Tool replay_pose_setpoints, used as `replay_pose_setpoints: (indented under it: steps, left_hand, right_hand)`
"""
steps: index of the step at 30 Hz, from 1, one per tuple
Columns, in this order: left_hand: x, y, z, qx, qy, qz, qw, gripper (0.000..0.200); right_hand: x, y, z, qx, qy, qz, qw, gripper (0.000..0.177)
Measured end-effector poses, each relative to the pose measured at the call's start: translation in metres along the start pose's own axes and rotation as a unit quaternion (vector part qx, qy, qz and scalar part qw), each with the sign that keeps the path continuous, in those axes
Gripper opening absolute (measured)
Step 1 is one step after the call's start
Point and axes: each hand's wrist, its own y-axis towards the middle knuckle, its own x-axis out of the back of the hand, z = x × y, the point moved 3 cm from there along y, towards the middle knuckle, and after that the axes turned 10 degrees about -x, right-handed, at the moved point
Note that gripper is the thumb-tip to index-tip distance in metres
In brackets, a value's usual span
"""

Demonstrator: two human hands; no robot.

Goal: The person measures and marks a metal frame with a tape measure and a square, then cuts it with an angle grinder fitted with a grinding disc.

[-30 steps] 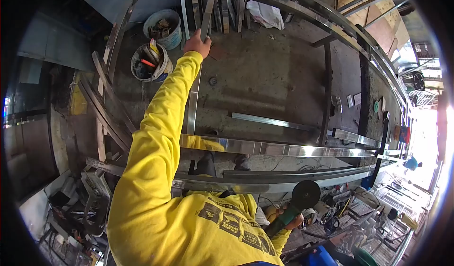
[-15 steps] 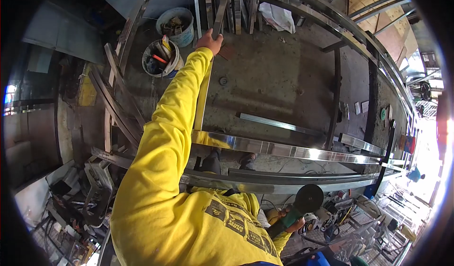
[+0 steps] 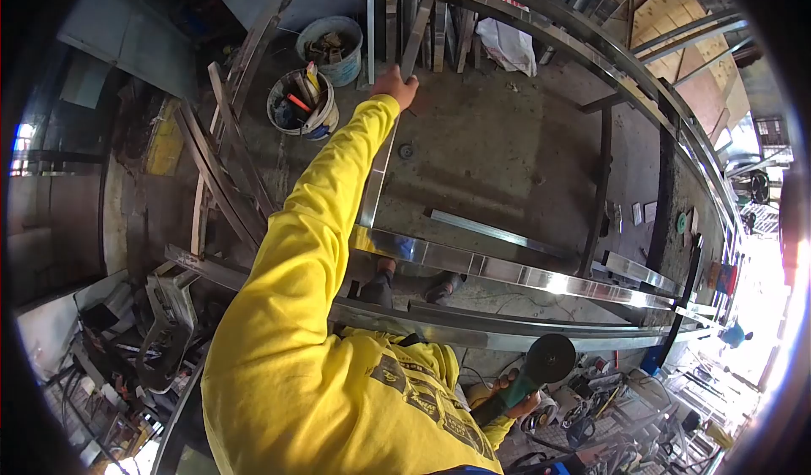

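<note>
My left arm reaches forward, and my left hand (image 3: 395, 87) is closed round a metal bar (image 3: 420, 32) that runs across the frame. That bar meets a shiny metal tube (image 3: 473, 264) nearer my body. Low on the right, my right hand (image 3: 522, 401) grips an angle grinder (image 3: 514, 390) by its green body. The grinder's dark disc (image 3: 551, 358) faces up, apart from the metal frame. Part of my right hand is hidden behind the tool.
Two buckets stand beyond my left arm: one with scraps (image 3: 345, 68), one with tools (image 3: 325, 124). A loose metal bar (image 3: 507, 236) lies on the floor. Curved metal rails (image 3: 583, 40) bound the far side. Clutter (image 3: 591, 407) fills the lower right.
The view has shifted slightly, so the buckets and frame sit a little lower and further right. My left hand stays on the bar, and my right hand still holds the grinder.
</note>
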Motion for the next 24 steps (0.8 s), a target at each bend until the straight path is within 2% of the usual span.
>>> replay_pose_setpoints:
  steps: [2, 3, 5, 6, 7, 8, 11, 12, 13, 15, 16, 17, 18, 19, 20, 21, 22, 24]
  left_hand:
    - [0.023, -0.019, -0.012, 0.07, -0.205, 0.07, 0.974, 0.067]
    - [0.007, -0.005, 0.016, 0.053, -0.291, 0.101, 0.95, 0.064]
    - [0.006, -0.007, 0.012, 0.056, -0.251, 0.077, 0.963, 0.063]
    - [0.002, -0.006, 0.007, 0.004, -0.091, 0.014, 0.996, 0.061]
    - [-0.006, -0.006, 0.004, -0.049, 0.072, -0.048, 0.995, 0.06]
    - [-0.014, -0.007, 0.001, -0.101, 0.234, -0.11, 0.961, 0.059]
    - [-0.023, 0.004, 0.026, -0.206, 0.175, -0.198, 0.942, 0.056]
    - [-0.012, 0.003, 0.029, -0.136, -0.044, -0.059, 0.988, 0.062]
    - [0.0, -0.002, 0.03, -0.006, -0.231, 0.041, 0.972, 0.068]
    - [0.016, -0.015, 0.01, -0.001, -0.25, 0.043, 0.967, 0.062]
    - [0.024, -0.014, 0.001, -0.091, -0.163, -0.04, 0.982, 0.06]
    - [0.029, -0.015, -0.008, -0.182, -0.075, -0.122, 0.973, 0.059]
    - [0.035, -0.019, -0.021, -0.268, 0.013, -0.199, 0.942, 0.058]
    - [0.054, -0.024, -0.051, -0.236, -0.053, -0.153, 0.958, 0.045]
    - [0.058, -0.014, -0.059, -0.275, -0.001, -0.192, 0.942, 0.047]
    - [0.073, -0.021, -0.087, -0.136, -0.133, -0.046, 0.981, 0.044]
    - [0.073, -0.019, -0.092, -0.156, -0.211, -0.041, 0.964, 0.042]
    - [0.045, -0.005, -0.076, -0.157, -0.216, -0.107, 0.958, 0.042]
  right_hand:
    - [-0.002, 0.001, 0.0, 0.005, 0.003, 0.001, 1.0, 0.07]
    - [-0.003, 0.001, 0.002, 0.008, -0.006, 0.01, 1.0, 0.07]
    - [-0.006, 0.007, 0.005, 0.015, -0.025, 0.028, 0.999, 0.07]
    - [-0.007, 0.007, 0.007, 0.014, -0.026, 0.033, 0.999, 0.068]
    - [-0.008, 0.007, 0.006, 0.013, -0.027, 0.037, 0.999, 0.066]
    - [-0.007, 0.006, 0.006, 0.01, -0.026, 0.041, 0.999, 0.064]
    - [0.013, -0.005, 0.01, 0.003, -0.068, 0.015, 0.998, 0.067]
    - [0.011, -0.006, 0.012, 0.008, -0.066, 0.004, 0.998, 0.069]
    - [0.005, -0.007, 0.013, 0.013, -0.062, -0.009, 0.998, 0.071]
    - [0.004, -0.005, 0.01, 0.031, -0.059, -0.02, 0.998, 0.072]
    - [0.009, -0.009, 0.01, 0.04, -0.061, -0.023, 0.997, 0.072]
    - [0.014, -0.01, 0.011, 0.049, -0.064, -0.025, 0.996, 0.071]
    - [0.022, -0.008, 0.009, 0.053, -0.056, -0.01, 0.997, 0.072]
    - [0.031, -0.005, 0.008, 0.056, -0.05, 0.001, 0.997, 0.072]
    - [0.033, -0.013, 0.009, 0.052, -0.046, 0.007, 0.998, 0.073]
    - [0.026, -0.02, 0.012, 0.036, -0.042, -0.014, 0.998, 0.073]
    - [0.017, -0.01, 0.014, 0.024, -0.037, -0.021, 0.999, 0.073]
    - [0.017, -0.003, 0.009, 0.017, -0.011, -0.026, 0.999, 0.075]
